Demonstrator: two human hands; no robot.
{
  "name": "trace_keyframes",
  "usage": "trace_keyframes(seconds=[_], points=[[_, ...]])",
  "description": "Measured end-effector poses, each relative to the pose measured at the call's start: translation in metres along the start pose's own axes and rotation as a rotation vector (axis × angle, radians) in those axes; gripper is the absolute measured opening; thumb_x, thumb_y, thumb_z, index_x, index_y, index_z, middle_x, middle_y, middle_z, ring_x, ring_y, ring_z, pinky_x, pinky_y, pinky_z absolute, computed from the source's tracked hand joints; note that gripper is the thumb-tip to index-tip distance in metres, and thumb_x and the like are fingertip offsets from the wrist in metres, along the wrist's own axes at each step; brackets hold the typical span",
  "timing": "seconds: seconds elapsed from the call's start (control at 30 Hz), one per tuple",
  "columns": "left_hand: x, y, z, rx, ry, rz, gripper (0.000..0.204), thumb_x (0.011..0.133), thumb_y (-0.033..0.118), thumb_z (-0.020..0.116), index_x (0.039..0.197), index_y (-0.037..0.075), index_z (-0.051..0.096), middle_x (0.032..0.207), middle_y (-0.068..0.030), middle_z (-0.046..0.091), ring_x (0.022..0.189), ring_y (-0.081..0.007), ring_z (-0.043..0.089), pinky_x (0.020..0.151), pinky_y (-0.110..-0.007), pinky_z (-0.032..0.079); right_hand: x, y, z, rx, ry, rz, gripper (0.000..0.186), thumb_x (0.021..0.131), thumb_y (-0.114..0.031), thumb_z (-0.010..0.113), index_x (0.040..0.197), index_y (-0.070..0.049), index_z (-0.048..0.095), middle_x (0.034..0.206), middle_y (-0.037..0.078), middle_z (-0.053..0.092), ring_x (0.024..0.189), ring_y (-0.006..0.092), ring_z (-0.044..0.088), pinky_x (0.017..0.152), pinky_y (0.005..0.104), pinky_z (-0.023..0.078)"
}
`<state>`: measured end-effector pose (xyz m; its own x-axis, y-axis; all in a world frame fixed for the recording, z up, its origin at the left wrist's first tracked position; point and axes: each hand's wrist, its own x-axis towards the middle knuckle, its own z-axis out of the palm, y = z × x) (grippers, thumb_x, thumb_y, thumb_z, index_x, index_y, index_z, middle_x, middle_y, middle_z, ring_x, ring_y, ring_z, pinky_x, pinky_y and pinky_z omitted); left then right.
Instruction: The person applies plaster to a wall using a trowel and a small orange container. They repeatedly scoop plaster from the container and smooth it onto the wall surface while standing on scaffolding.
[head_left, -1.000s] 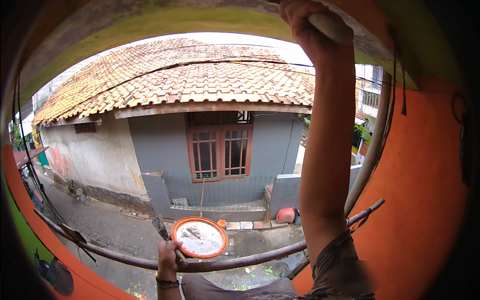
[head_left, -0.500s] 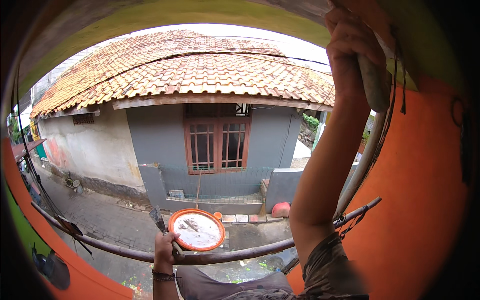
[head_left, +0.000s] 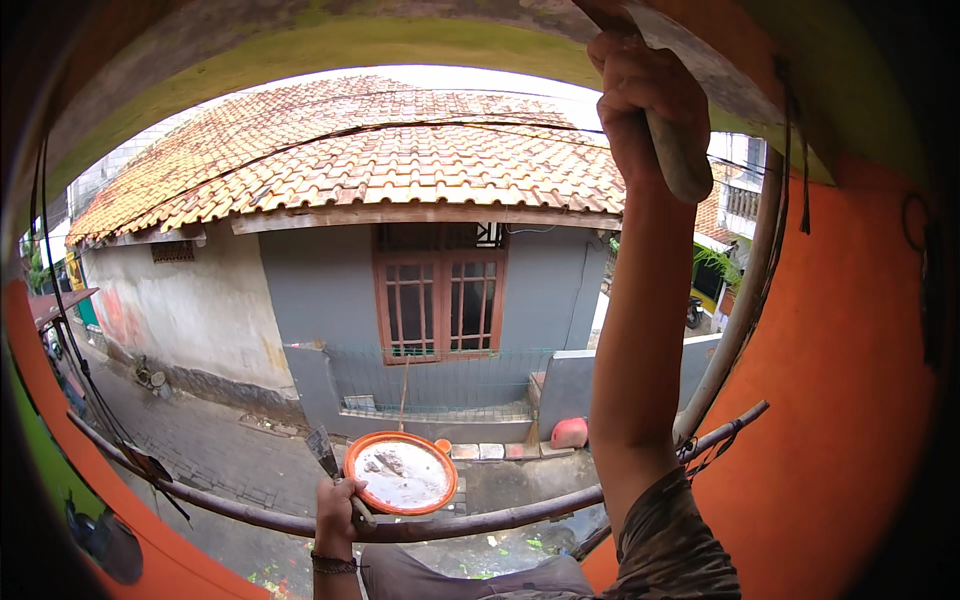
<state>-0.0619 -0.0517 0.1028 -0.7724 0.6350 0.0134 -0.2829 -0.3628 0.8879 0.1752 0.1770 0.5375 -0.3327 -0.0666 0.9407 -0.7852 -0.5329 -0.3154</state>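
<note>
Raised right hand is now farther to the left than in the earlier frame, more apart from the dark hanging wire. Its fingers are clenched around 1 hand tool with pale rounded handle; the handle end sticks out below the fist, and the tool's upper part is cut off by the top edge. Left hand grasps 1 scraper with flat grey metal blade, blade upward, beside the round orange plastic basin. White paste lies inside it. Whether the basin touches the long brown bamboo pole, I cannot tell.
</note>
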Motion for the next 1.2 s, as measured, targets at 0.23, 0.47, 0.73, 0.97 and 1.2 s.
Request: trace_keyframes(seconds=[0.23, 0.47, 0.73, 0.97, 1.2], points=[[0.002, -0.009, -0.007, -0.006, -0.039, -0.007, 0.027, 0.076, -0.003, 0.051, 0.101, -0.013, 0.056, 0.09, -0.0154, 0.062, 0.075, -0.0224, 0.066, 0.069, -0.032, 0.056, -0.001, 0.017, -0.016, 0.035, 0.191, -0.018, 0.034, 0.087, 0.002, 0.043, 0.115, 0.012, 0.027, 0.086, 0.013, 0.039, 0.059, 0.0157, 0.051, 0.047, 0.0239, 0.054], [-0.004, -0.009, 0.0, -0.047, 0.003, -0.013, 0.025, 0.076, -0.003, 0.052, 0.1, -0.011, 0.056, 0.09, -0.0135, 0.062, 0.076, -0.0207, 0.065, 0.069, -0.031, 0.055, 0.006, 0.026, 0.034, -0.058, -0.075, 0.035, 0.019, 0.088, 0.001, 0.04, 0.103, 0.009, 0.032, 0.087, 0.013, 0.04, 0.058, 0.0167, 0.05, 0.045, 0.0233, 0.054], [-0.017, 0.003, 0.002, -0.127, -0.055, 0.017, 0.033, 0.079, 0.001, 0.054, 0.111, -0.006, 0.049, 0.098, -0.013, 0.06, 0.083, -0.0191, 0.063, 0.078, -0.03, 0.054, -0.145, 0.059, 0.001, -0.119, 0.295, 0.202, 0.039, 0.093, -0.003, 0.037, 0.127, 0.011, 0.025, 0.096, 0.018, 0.043, 0.05, 0.0119, 0.044, 0.028, 0.0206, 0.039], [-0.023, -0.01, 0.014, -0.147, -0.043, 0.055, 0.041, 0.078, 0.002, 0.054, 0.118, -0.006, 0.047, 0.102, -0.012, 0.058, 0.089, -0.0169, 0.062, 0.081, -0.029, 0.053, -0.299, 0.099, -0.038, -0.397, 0.669, 0.621, 0.026, 0.092, -0.01, 0.048, 0.11, 0.008, 0.049, 0.075, 0.015, 0.059, 0.046, 0.0112, 0.052, 0.034, 0.0226, 0.038], [-0.024, -0.015, 0.012, -0.161, 0.02, 0.038, 0.043, 0.078, -0.001, 0.056, 0.12, -0.001, 0.046, 0.102, -0.0082, 0.056, 0.088, -0.0133, 0.06, 0.078, -0.026, 0.054, -0.345, 0.107, -0.07, -0.988, 0.423, 1.416, 0.015, 0.095, -0.015, 0.051, 0.096, -0.001, 0.053, 0.071, 0.007, 0.06, 0.054, 0.0095, 0.053, 0.047, 0.0251, 0.043]])
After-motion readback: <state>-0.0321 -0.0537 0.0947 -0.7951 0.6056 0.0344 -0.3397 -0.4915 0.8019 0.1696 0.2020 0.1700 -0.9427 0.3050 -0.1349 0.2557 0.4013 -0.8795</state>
